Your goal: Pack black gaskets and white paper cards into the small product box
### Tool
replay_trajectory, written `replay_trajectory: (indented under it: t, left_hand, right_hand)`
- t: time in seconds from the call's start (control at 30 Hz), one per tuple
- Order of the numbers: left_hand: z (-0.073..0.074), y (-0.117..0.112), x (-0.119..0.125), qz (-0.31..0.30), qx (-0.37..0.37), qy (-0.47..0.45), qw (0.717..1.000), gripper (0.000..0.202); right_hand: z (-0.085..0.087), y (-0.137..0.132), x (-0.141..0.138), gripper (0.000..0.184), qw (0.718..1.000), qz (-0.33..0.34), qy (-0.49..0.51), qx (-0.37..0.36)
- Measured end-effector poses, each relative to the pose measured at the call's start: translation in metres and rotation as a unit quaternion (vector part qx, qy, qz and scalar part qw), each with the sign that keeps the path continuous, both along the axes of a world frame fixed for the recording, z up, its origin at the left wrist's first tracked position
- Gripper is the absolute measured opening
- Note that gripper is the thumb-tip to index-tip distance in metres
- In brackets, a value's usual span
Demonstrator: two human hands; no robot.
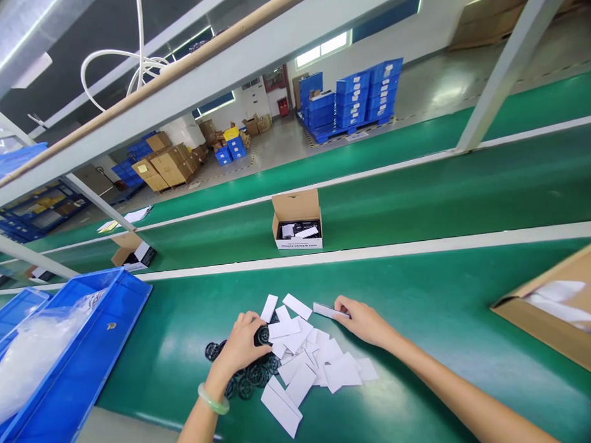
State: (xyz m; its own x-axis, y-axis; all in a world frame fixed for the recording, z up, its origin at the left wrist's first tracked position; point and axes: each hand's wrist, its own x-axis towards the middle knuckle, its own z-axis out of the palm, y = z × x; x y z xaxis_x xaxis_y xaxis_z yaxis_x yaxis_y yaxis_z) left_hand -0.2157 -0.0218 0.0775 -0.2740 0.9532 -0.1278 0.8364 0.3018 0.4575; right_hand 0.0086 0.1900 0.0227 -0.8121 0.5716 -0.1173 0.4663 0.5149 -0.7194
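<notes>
My left hand is at the left side of the heap, with thumb and fingers closed round a black round spoked part. More black round parts lie in a pile under and beside that hand. A folded white paper slip is pinched in my right hand, tilted just above the table. Between the hands spreads a loose heap of white folded paper slips, partly overlapping the black parts. A pale green bangle circles my left wrist.
An open small carton with black items and white slips stands on the green conveyor belt. Another open carton is further left. Blue bins with clear plastic bags stand left; a large cardboard box sits right. A metal frame crosses above.
</notes>
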Motion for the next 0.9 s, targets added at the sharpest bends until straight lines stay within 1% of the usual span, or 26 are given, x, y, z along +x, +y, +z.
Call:
replay_trajectory:
  t: [0.1, 0.17, 0.2, 0.23, 0.3, 0.33, 0.37, 0.4, 0.47, 0.5, 0.57, 0.67, 0.73, 0.83, 0.9]
  left_hand:
    - [-0.003, 0.002, 0.006, -0.014, -0.015, 0.047, 0.999, 0.029]
    - [-0.002, 0.003, 0.004, -0.012, 0.0, 0.048, 0.999, 0.023]
    - [0.0, 0.003, 0.001, 0.0, 0.014, 0.037, 0.999, 0.021]
    - [0.003, 0.002, -0.002, 0.024, 0.033, 0.017, 0.999, 0.022]
    - [0.01, -0.001, -0.006, 0.096, 0.08, -0.053, 0.991, 0.027]
    - [0.013, -0.002, -0.006, 0.133, 0.106, -0.107, 0.98, 0.032]
    - [0.015, -0.003, -0.004, 0.167, 0.133, -0.176, 0.961, 0.037]
    - [0.015, -0.003, 0.0, 0.192, 0.159, -0.254, 0.934, 0.041]
    - [0.011, 0.001, 0.016, 0.219, 0.196, -0.416, 0.861, 0.048]
    - [0.006, 0.005, 0.027, 0.229, 0.206, -0.485, 0.819, 0.05]
    - [-0.005, 0.017, 0.053, 0.256, 0.208, -0.583, 0.743, 0.047]
    - [-0.021, 0.042, 0.099, 0.293, 0.211, -0.663, 0.656, 0.024]
    - [-0.025, 0.061, 0.128, 0.317, 0.199, -0.705, 0.603, 0.016]
    - [-0.023, 0.087, 0.164, 0.353, 0.166, -0.757, 0.525, 0.02]
    - [-0.019, 0.101, 0.181, 0.384, 0.157, -0.769, 0.487, 0.027]
  right_hand:
    - [-0.004, 0.006, 0.013, 0.01, 0.997, -0.016, 0.057, -0.045]
    - [-0.003, 0.008, 0.022, 0.014, 0.994, -0.021, 0.089, -0.058]
    - [-0.002, 0.009, 0.027, 0.017, 0.992, -0.023, 0.106, -0.062]
    - [0.0, 0.009, 0.03, 0.018, 0.989, -0.025, 0.127, -0.068]
    - [0.007, 0.008, 0.037, 0.02, 0.981, -0.03, 0.174, -0.087]
    - [0.011, 0.006, 0.039, 0.019, 0.975, -0.032, 0.197, -0.099]
    - [0.016, 0.003, 0.041, 0.018, 0.969, -0.036, 0.218, -0.109]
    - [0.021, 0.0, 0.042, 0.015, 0.964, -0.041, 0.237, -0.118]
    - [0.032, -0.009, 0.041, 0.009, 0.954, -0.055, 0.264, -0.13]
    - [0.038, -0.014, 0.041, 0.006, 0.95, -0.064, 0.275, -0.133]
    - [0.048, -0.021, 0.039, 0.005, 0.944, -0.085, 0.295, -0.125]
    - [0.059, -0.03, 0.041, 0.009, 0.943, -0.121, 0.303, -0.069]
    - [0.061, -0.035, 0.046, 0.01, 0.945, -0.148, 0.289, -0.031]
    - [0.052, -0.044, 0.051, 0.009, 0.948, -0.163, 0.273, -0.001]
    - [0.041, -0.049, 0.052, 0.008, 0.947, -0.173, 0.271, 0.024]
